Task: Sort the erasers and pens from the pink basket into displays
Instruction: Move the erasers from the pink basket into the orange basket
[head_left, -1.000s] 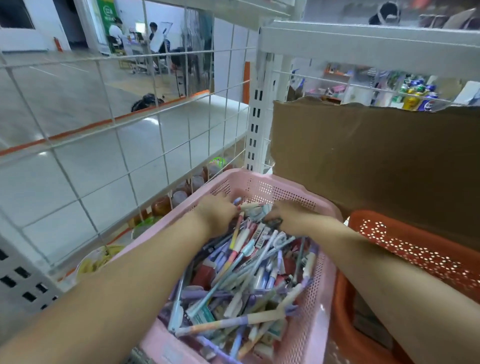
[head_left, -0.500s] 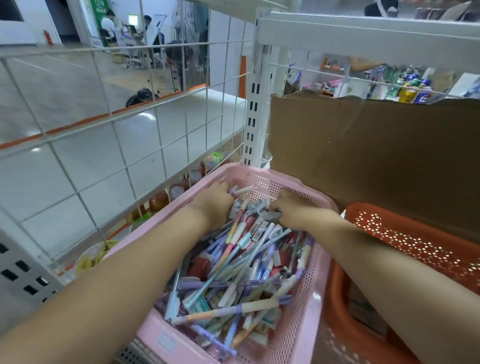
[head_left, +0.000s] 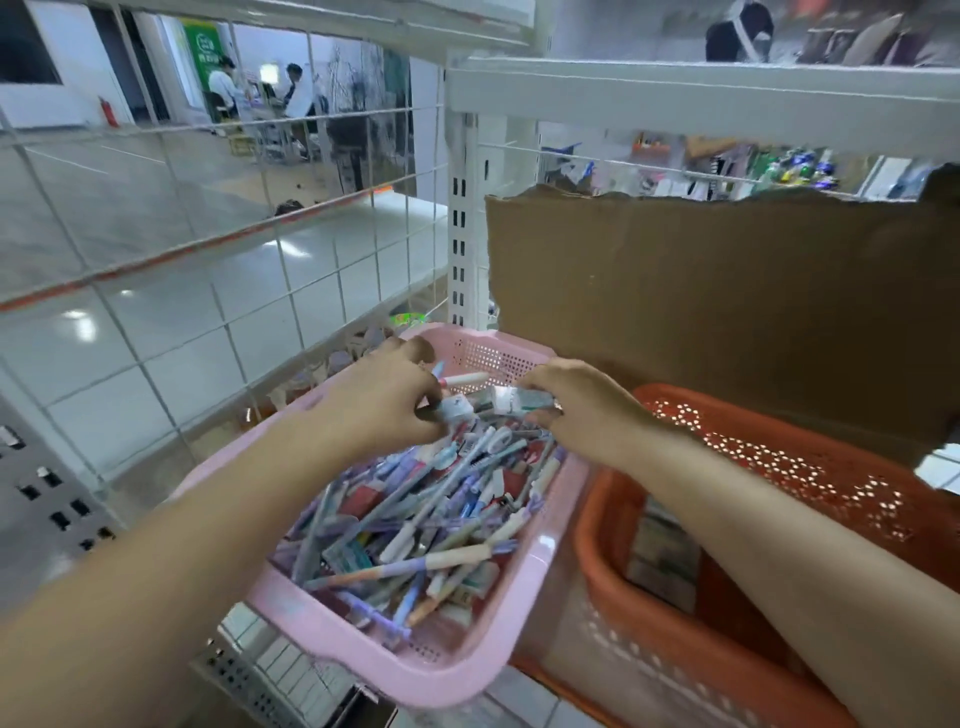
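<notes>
Raised since a second ago: both hands, then sunk among the pens, now just above them at the far end of the pink basket (head_left: 415, 670). Seen from the head camera, left hand (head_left: 384, 400): curls round a white-and-pink pen (head_left: 465, 379), which pokes out to the right, and pinches a small pale packet (head_left: 454, 410) under the thumb. Right hand (head_left: 576, 410): pinches a pale, teal-tinted bundle (head_left: 519, 400) between thumb and fingertips; too blurred to tell eraser from pen. Packet and bundle nearly meet between the two hands. Below, filling the basket: a loose pile of pens and erasers (head_left: 415, 519), mostly lilac, blue and white, with red-and-white blocks mixed in. Just beside the pink basket on the right: an orange basket (head_left: 779, 462), under the right forearm. Behind both baskets: an upright cardboard sheet (head_left: 727, 291) with a torn top edge. To the left: a white wire grid (head_left: 208, 260), joined to a slotted white upright (head_left: 460, 234) behind the pink basket's far corner.
</notes>
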